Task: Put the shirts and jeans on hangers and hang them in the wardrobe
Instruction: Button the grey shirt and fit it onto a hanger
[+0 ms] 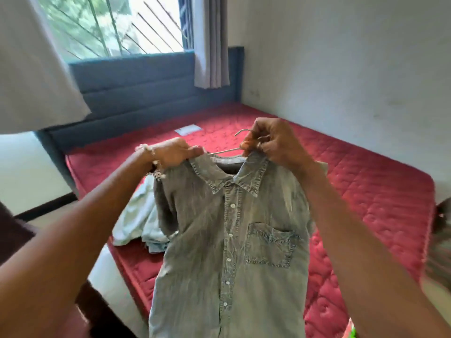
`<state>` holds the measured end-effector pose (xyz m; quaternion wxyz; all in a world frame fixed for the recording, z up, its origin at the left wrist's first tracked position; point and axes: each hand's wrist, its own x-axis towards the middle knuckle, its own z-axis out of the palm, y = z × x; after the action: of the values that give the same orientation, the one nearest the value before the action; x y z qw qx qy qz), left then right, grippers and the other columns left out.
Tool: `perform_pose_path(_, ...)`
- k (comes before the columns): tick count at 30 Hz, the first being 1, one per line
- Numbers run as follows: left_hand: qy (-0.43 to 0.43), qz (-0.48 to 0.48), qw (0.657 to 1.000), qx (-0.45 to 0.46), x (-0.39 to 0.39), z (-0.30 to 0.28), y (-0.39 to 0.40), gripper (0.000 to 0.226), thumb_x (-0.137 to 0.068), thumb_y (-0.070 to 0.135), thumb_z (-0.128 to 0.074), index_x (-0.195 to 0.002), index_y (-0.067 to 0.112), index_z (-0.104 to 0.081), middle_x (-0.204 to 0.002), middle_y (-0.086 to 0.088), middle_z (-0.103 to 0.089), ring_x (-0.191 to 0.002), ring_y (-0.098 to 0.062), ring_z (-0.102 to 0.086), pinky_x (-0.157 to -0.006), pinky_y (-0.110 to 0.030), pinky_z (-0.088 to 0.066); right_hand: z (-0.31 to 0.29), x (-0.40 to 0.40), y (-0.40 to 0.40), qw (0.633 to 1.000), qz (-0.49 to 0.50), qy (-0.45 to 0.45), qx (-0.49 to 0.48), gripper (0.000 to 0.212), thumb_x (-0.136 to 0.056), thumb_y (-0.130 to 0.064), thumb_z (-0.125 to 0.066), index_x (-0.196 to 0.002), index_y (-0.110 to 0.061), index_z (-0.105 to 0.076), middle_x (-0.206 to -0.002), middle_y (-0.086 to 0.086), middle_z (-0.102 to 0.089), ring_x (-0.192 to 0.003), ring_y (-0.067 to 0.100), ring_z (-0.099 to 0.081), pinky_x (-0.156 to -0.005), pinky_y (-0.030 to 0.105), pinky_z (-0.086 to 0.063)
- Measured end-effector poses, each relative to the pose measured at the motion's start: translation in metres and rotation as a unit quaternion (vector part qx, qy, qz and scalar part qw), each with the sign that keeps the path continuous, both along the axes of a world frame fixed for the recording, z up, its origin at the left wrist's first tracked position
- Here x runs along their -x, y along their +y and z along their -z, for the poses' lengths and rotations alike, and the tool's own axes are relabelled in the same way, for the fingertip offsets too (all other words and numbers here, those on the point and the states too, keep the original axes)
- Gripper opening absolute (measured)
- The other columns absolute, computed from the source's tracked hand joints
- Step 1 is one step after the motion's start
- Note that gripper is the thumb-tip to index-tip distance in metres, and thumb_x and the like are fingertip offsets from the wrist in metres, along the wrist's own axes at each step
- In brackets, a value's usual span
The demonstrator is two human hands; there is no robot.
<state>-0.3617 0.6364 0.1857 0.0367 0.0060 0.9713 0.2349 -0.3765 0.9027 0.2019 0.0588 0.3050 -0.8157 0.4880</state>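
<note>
From my head view, I hold a denim shirt [227, 240] up in front of me over the red bed [366, 191]. My left hand [174, 152] grips the shirt's left shoulder, fingers curled round the cloth. My right hand [273, 140] pinches the right side of the collar together with the wire hanger [225, 151], just below its hook. The two hands are apart, level with each other, with the open collar between them.

The hanger lies left to right, running from one hand to the other; a thin bare stretch of it shows between them above the collar. The shirt hangs straight down from that line, buttoned front and chest pocket facing me. The hook pokes up and away on the far side of my right hand, so I judge that hand is the one to carry it to the rail. The left shoulder looks bunched, and I think it has to be settled on the hanger first.

I cannot tell whether the hanger's ends sit inside both shoulders, since cloth and hands cover them. The shirt's hem is cut off at the near edge. A pale heap of clothes [136, 220] lies on the bed behind the shirt, partly hidden; what it holds is unclear. The wardrobe is not in sight.
</note>
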Motion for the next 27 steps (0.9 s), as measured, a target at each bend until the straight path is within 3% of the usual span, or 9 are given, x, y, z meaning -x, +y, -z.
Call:
perform_pose_path(3,0.077,0.001,0.992,-0.099,-0.041,-0.033,0.000,0.039,-0.086,0.043,-0.063,-0.067,0.009,-0.068,-0.063,0.002,-0.053,-0.060,-0.008,-0.045,-0.062,-0.026,-0.043,-0.035,-0.030,-0.007,0.999,0.004,0.045,-0.009,0.015,-0.076,0.006,-0.075,-0.080,0.006,-0.060,-0.074,0.012,-0.070,-0.065,0.019,-0.072,-0.064,0.029,-0.059)
perform_pose_path(6,0.244,0.001,0.964,-0.107,-0.082,-0.056,0.012,0.029,-0.085,0.036,-0.068,-0.064,0.017,-0.067,-0.059,0.002,-0.050,-0.060,-0.008,-0.039,-0.060,-0.027,-0.040,-0.061,-0.053,-0.014,0.994,0.003,0.084,-0.064,0.017,-0.077,-0.005,-0.078,-0.081,0.003,-0.064,-0.074,0.008,-0.073,-0.066,0.014,-0.072,-0.068,0.030,-0.059)
perform_pose_path(9,0.337,0.032,0.929,-0.150,-0.118,-0.078,0.039,0.006,-0.082,0.030,-0.072,-0.083,0.026,-0.077,-0.069,0.004,-0.070,-0.062,-0.001,-0.049,-0.067,-0.023,-0.048,-0.088,-0.070,-0.025,0.977,0.001,0.153,-0.151,0.012,-0.076,-0.006,-0.078,-0.081,-0.006,-0.067,-0.078,0.003,-0.071,-0.069,0.013,-0.066,-0.068,0.033,-0.057)
perform_pose_path(11,0.377,0.059,0.917,-0.118,-0.138,-0.088,0.039,0.017,-0.081,0.034,-0.071,-0.095,0.026,-0.076,-0.079,0.004,-0.074,-0.067,0.000,-0.058,-0.073,-0.023,-0.051,-0.112,-0.082,-0.025,0.961,0.011,0.206,-0.181,0.012,-0.076,-0.011,-0.079,-0.083,-0.008,-0.069,-0.083,0.004,-0.070,-0.075,0.017,-0.064,-0.067,0.026,-0.052)
perform_pose_path(13,0.395,0.083,0.914,-0.043,-0.150,-0.096,0.020,0.038,-0.079,0.052,-0.064,-0.115,0.039,-0.066,-0.096,0.007,-0.074,-0.081,-0.002,-0.064,-0.081,-0.025,-0.053,-0.133,-0.090,-0.017,0.962,0.033,0.228,-0.144,0.018,-0.076,-0.016,-0.079,-0.086,-0.004,-0.070,-0.087,0.008,-0.071,-0.078,0.020,-0.065,-0.069,0.026,-0.051)
perform_pose_path(15,0.376,0.071,0.921,0.068,-0.158,-0.104,-0.002,0.052,-0.077,0.065,-0.055,-0.126,0.049,-0.052,-0.108,0.008,-0.071,-0.092,-0.010,-0.067,-0.085,-0.032,-0.054,-0.148,-0.098,-0.010,0.961,0.049,0.240,-0.129,0.019,-0.078,-0.017,-0.079,-0.087,-0.004,-0.068,-0.089,0.010,-0.072,-0.077,0.018,-0.064,-0.065,0.018,-0.048)
perform_pose_path(17,0.346,0.030,0.929,0.132,-0.158,-0.107,-0.022,0.043,-0.079,0.058,-0.060,-0.119,0.043,-0.058,-0.104,0.004,-0.072,-0.092,-0.019,-0.068,-0.081,-0.040,-0.056,-0.152,-0.101,-0.009,0.954,0.046,0.251,-0.159,0.019,-0.078,-0.017,-0.079,-0.085,-0.005,-0.066,-0.088,0.010,-0.072,-0.074,0.016,-0.062,-0.061,0.011,-0.045)
perform_pose_path(21,0.284,-0.006,0.950,0.132,-0.160,-0.107,-0.052,0.027,-0.077,0.050,-0.066,-0.095,0.030,-0.063,-0.080,-0.001,-0.068,-0.078,-0.026,-0.065,-0.072,-0.038,-0.052,-0.153,-0.102,-0.006,0.963,0.053,0.235,-0.119,0.015,-0.078,-0.012,-0.078,-0.082,-0.006,-0.065,-0.088,0.011,-0.073,-0.083,0.021,-0.069,-0.078,0.038,-0.056)
perform_pose_path(27,0.181,-0.021,0.970,0.158,-0.172,-0.119,-0.080,0.026,-0.070,0.044,-0.079,-0.092,0.035,-0.068,-0.084,0.002,-0.068,-0.076,-0.020,-0.061,-0.073,-0.031,-0.050,-0.159,-0.111,-0.004,0.960,0.047,0.222,-0.161,0.016,-0.075,-0.010,-0.080,-0.082,-0.003,-0.067,-0.084,0.006,-0.073,-0.074,0.010,-0.066,-0.077,0.036,-0.057)
